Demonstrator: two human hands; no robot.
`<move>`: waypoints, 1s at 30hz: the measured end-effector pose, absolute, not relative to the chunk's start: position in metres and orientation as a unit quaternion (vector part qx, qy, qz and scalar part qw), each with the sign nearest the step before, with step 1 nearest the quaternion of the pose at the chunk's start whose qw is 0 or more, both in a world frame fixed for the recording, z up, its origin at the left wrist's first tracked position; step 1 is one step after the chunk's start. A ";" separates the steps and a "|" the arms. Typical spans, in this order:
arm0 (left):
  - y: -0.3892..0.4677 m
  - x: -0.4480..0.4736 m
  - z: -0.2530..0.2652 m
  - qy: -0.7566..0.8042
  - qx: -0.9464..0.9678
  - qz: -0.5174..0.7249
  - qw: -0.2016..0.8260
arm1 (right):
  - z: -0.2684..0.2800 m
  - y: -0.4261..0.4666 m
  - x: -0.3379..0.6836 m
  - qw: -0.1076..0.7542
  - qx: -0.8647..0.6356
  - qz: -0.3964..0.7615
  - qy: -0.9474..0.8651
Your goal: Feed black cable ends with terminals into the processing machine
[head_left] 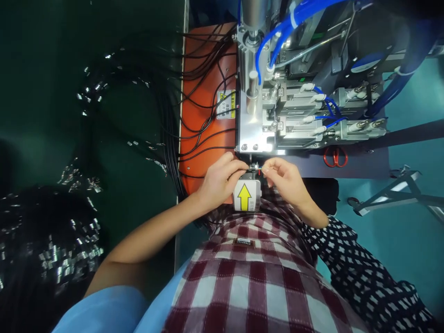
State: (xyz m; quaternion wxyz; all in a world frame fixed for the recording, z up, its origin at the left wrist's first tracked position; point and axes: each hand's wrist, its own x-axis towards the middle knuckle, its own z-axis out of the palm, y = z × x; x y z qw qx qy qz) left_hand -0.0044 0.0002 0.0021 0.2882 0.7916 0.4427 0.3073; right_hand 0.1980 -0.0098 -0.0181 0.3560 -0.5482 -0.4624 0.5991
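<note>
My left hand (222, 179) is closed in a pinch at the machine's front edge. A thin black cable (192, 176) runs across the orange panel into it. Just to the right, my right hand (286, 179) pinches with thumb and forefinger at a small, light-coloured end whose kind I cannot make out. Between the fingertips of both hands sits a small metal fixture (255, 166) with a bit of red beside it. Below it is a white cover (247, 196) with a yellow arrow pointing toward the machine.
Several black cables lie over the orange panel (204, 111) and hang in a bundle (168, 125) on the left, with shiny metal ends. The machine's metal block (251, 132) stands ahead, with blue air hoses (287, 27). Red-handled scissors (335, 157) lie at right.
</note>
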 end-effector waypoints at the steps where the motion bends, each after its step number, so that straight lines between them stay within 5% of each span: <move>1: 0.001 -0.005 -0.002 0.433 0.797 0.314 0.280 | -0.019 -0.009 0.197 0.356 -0.547 0.602 -0.460; 30: -0.002 -0.013 -0.015 0.406 0.838 0.270 0.245 | -0.022 -0.010 0.191 0.369 -0.565 0.623 -0.395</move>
